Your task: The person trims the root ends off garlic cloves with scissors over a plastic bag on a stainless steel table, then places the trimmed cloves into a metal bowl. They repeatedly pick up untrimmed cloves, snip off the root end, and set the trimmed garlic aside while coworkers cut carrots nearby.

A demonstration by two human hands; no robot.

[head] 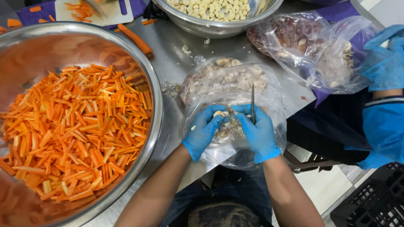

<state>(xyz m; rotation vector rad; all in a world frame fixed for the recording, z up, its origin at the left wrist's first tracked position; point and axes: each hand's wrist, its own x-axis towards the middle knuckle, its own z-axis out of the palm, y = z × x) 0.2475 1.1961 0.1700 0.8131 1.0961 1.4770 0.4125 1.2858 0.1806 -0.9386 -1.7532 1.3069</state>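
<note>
Garlic being peeled with a small knife over a clear bag.

The left hand (203,131), in a blue glove, has its grip pinched shut on a garlic clove (219,114), held just above the clear bag (235,96) of garlic at the worktop (168,46) edge. The right hand (257,131), just beside it, is clamped on a small knife (252,101), blade pointing away from the body. To my eye, good peeling here means short cuts away from the thumb, with peel dropping into the bag. Left of the bag sits a big steel bowl (155,105) of carrot sticks (75,130); beyond it another bowl (219,26) of peeled cloves. The knife handle is hidden in the glove, and another person's gloved hand (385,63) is cut off right of the bag.
</note>
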